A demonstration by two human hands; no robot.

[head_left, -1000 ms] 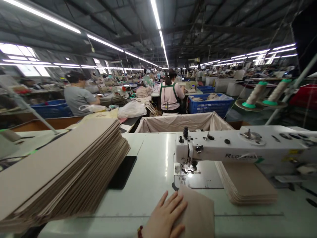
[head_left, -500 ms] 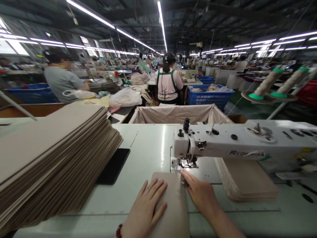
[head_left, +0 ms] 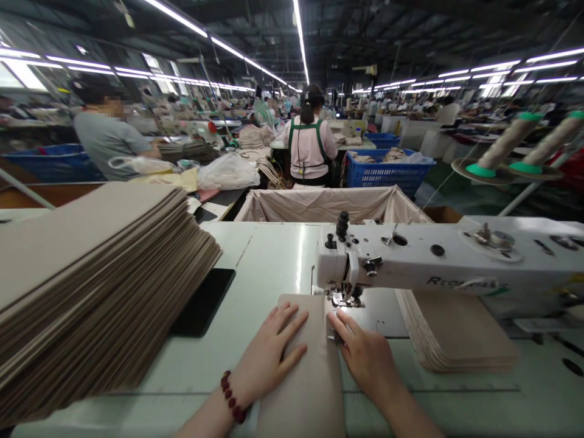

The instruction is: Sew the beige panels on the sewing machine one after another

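Observation:
A beige fabric panel [head_left: 310, 371] lies lengthwise on the pale sewing table, its far end just before the presser foot [head_left: 347, 299] of the white sewing machine [head_left: 392, 258]. My left hand [head_left: 269, 350], with a dark red bead bracelet [head_left: 232, 396] at the wrist, rests flat on the panel's left part, fingers spread. Along the right edge, close to the foot, my right hand [head_left: 365, 353] has its fingers bent and close together. Under those fingertips shows a small grey metal piece [head_left: 332, 334], mostly covered, its kind unclear.
A tall stack of beige panels [head_left: 114, 255] fills the left, beside a black flat slab [head_left: 205, 304]. More panels [head_left: 460, 331] lie beneath the machine arm. Thread cones [head_left: 506, 146] stand at right. Behind the table are a cloth-lined bin [head_left: 319, 204], a blue basket [head_left: 387, 173] and co-workers.
The panel has slid forward toward the presser foot, and my left hand has moved forward with it. My right hand has shifted slightly left with the metal piece.

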